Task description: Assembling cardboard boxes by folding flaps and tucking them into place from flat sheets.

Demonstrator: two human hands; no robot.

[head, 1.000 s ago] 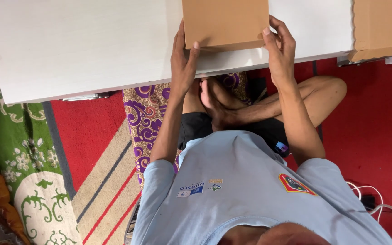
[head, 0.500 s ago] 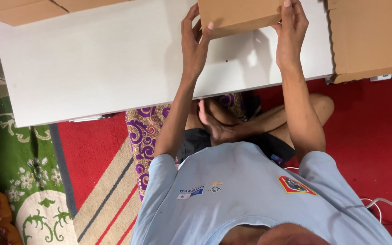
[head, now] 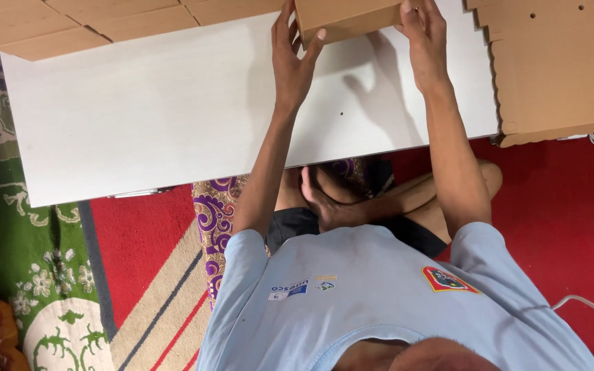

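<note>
We see a plain brown cardboard box [head: 348, 17], matte and flat-sided with crisp edges, sitting at the far edge of a smooth white desk [head: 139, 117] and cut off by the top of the view. Our left hand [head: 293, 58] presses against the box's left side, fingers stretched up along the wall and thumb hooked onto its near corner. Our right hand [head: 424, 41] clasps the right side, fingers curled over the top edge. Both hands are partly open, gripping the box between them. To the right, a flat cardboard sheet [head: 558, 69] with a notched edge and small punched holes overhangs the desk's corner; more flat cardboard panels [head: 97, 24] lie along the far left. Below the desk, a patterned rug [head: 49, 275] shows green, red and cream weave.
</note>
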